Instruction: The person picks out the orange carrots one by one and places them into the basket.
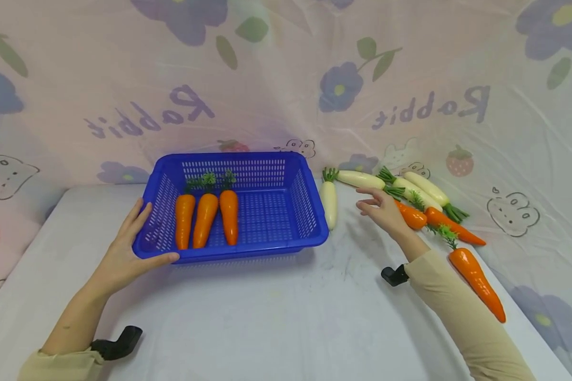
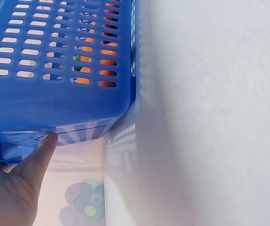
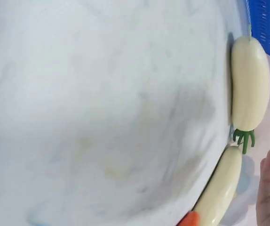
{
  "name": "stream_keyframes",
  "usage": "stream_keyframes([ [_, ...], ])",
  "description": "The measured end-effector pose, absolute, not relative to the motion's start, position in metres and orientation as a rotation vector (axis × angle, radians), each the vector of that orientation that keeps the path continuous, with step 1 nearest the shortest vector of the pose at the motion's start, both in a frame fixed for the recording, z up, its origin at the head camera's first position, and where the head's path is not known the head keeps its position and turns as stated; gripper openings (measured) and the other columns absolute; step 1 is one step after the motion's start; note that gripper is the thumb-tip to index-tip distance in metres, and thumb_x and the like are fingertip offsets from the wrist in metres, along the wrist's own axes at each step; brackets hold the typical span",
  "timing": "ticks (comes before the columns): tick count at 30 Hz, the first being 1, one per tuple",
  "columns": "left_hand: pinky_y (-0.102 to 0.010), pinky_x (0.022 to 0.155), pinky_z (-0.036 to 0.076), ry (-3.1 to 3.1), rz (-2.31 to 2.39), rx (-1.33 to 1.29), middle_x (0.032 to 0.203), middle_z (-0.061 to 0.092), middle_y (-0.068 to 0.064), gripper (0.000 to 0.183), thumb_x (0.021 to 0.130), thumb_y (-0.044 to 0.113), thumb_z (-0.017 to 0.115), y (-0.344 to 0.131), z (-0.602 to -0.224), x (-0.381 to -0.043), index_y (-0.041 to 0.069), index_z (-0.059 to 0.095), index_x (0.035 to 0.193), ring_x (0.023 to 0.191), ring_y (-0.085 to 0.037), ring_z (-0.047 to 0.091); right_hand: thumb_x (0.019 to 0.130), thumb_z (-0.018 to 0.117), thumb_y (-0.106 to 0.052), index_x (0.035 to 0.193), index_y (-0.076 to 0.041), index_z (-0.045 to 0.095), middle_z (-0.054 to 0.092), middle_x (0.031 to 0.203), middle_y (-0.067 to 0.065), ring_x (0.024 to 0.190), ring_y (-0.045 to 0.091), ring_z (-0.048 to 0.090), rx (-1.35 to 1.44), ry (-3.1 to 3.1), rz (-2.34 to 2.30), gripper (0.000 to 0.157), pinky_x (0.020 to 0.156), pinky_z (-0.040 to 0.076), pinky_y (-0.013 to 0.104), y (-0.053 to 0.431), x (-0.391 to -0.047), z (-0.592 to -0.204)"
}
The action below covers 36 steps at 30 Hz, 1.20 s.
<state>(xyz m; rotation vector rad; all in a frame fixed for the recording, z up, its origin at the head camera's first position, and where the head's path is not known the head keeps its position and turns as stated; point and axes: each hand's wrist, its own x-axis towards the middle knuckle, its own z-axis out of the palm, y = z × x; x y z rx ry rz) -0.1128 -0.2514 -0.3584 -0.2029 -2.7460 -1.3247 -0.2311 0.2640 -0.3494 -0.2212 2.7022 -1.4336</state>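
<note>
A blue plastic basket [image 1: 267, 246] stands on the white table with three orange carrots [image 1: 230, 217] side by side in its left half. My left hand [image 1: 121, 256] holds its front left corner, thumb along the front rim and fingers at the left side. In the left wrist view one digit touches the basket's outer wall [image 2: 55, 103]. Nothing is in my right hand [image 1: 381, 211], which is raised right of the basket, its fingers pointing left. It overlaps a carrot [image 1: 412, 216] in the head view. A white radish [image 1: 330, 203] lies against the basket's right side.
More white radishes [image 1: 359, 179] lie at the back right of the table. Another carrot [image 1: 453, 226] rests in front of them, and one more carrot [image 1: 479, 283] lies near the table's right edge. A printed cloth [image 1: 286, 79] hangs behind the table.
</note>
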Motion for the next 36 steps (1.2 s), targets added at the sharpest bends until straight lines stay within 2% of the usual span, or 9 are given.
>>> stream_keyframes([
  [4, -0.080, 0.101, 0.005, -2.747, -1.331, -0.202, 0.162, -0.012, 0.001, 0.111, 0.076, 0.030, 0.081, -0.252, -0.358, -0.112, 0.024, 0.003, 0.155, 0.145, -0.046, -0.006, 0.098, 0.053, -0.022, 0.145, -0.004, 0.040, 0.029, 0.154, 0.021, 0.113, 0.041, 0.057, -0.141, 2.726, -1.397, 0.052, 0.097, 0.049, 0.052, 0.275, -0.230, -0.355],
  [10, -0.080, 0.101, 0.004, -2.742, -1.319, -0.209, 0.162, -0.012, 0.003, 0.110, 0.077, 0.030, 0.080, -0.252, -0.357, -0.113, 0.026, 0.004, 0.155, 0.145, -0.045, -0.006, 0.098, 0.053, -0.026, 0.150, -0.005, 0.030, 0.022, 0.156, 0.021, 0.117, 0.045, 0.055, 0.005, 2.756, -1.362, 0.060, 0.099, 0.047, 0.053, 0.291, -0.226, -0.362],
  [17, -0.080, 0.101, 0.004, -2.735, -1.323, -0.215, 0.162, -0.011, 0.001, 0.110, 0.076, 0.029, 0.081, -0.252, -0.359, -0.114, 0.024, 0.004, 0.155, 0.145, -0.046, -0.006, 0.098, 0.052, -0.028, 0.151, -0.002, 0.023, 0.026, 0.152, 0.029, 0.108, 0.045, 0.060, 0.092, 2.845, -1.262, 0.066, 0.097, 0.048, 0.053, 0.309, -0.221, -0.367],
  [20, -0.080, 0.101, 0.004, -2.735, -1.323, -0.215, 0.162, -0.011, 0.002, 0.110, 0.076, 0.029, 0.081, -0.251, -0.359, -0.114, 0.026, 0.004, 0.155, 0.145, -0.046, -0.006, 0.097, 0.054, -0.028, 0.151, 0.000, 0.024, 0.026, 0.151, 0.031, 0.111, 0.046, 0.057, 0.125, 2.885, -1.205, 0.067, 0.100, 0.044, 0.057, 0.314, -0.217, -0.367],
  [22, -0.080, 0.101, 0.004, -2.734, -1.326, -0.217, 0.162, -0.011, 0.002, 0.110, 0.076, 0.029, 0.081, -0.251, -0.359, -0.114, 0.026, 0.004, 0.155, 0.145, -0.046, -0.006, 0.096, 0.055, -0.027, 0.150, 0.001, 0.026, 0.026, 0.151, 0.031, 0.115, 0.048, 0.054, 0.142, 2.913, -1.175, 0.067, 0.103, 0.040, 0.059, 0.317, -0.215, -0.367],
  [26, -0.081, 0.100, 0.003, -2.736, -1.330, -0.212, 0.162, -0.012, 0.003, 0.110, 0.077, 0.029, 0.080, -0.252, -0.359, -0.114, 0.028, 0.004, 0.155, 0.145, -0.046, -0.006, 0.096, 0.055, -0.028, 0.148, 0.002, 0.029, 0.021, 0.151, 0.033, 0.132, 0.052, 0.033, 0.209, 2.973, -1.107, 0.066, 0.107, 0.030, 0.065, 0.321, -0.211, -0.366],
  [29, -0.081, 0.100, 0.003, -2.737, -1.330, -0.211, 0.162, -0.012, 0.003, 0.110, 0.077, 0.029, 0.080, -0.252, -0.360, -0.114, 0.028, 0.003, 0.155, 0.145, -0.046, -0.006, 0.096, 0.054, -0.030, 0.148, 0.002, 0.028, 0.018, 0.150, 0.036, 0.137, 0.053, 0.018, 0.280, 2.979, -1.052, 0.067, 0.108, 0.023, 0.069, 0.323, -0.211, -0.365],
  [32, -0.081, 0.100, 0.003, -2.738, -1.326, -0.212, 0.162, -0.012, 0.002, 0.110, 0.077, 0.029, 0.080, -0.253, -0.361, -0.114, 0.028, 0.004, 0.155, 0.145, -0.047, -0.006, 0.096, 0.052, -0.033, 0.150, 0.002, 0.023, 0.013, 0.151, 0.037, 0.138, 0.054, 0.012, 0.319, 2.941, -0.998, 0.071, 0.108, 0.019, 0.070, 0.328, -0.211, -0.364],
  [36, -0.081, 0.100, 0.004, -2.739, -1.328, -0.207, 0.162, -0.012, 0.002, 0.110, 0.077, 0.029, 0.080, -0.253, -0.360, -0.114, 0.027, 0.004, 0.155, 0.145, -0.047, -0.006, 0.098, 0.045, -0.045, 0.152, 0.003, 0.010, 0.004, 0.151, 0.039, 0.138, 0.055, 0.009, 0.377, 2.860, -0.921, 0.080, 0.109, 0.018, 0.070, 0.334, -0.214, -0.361],
])
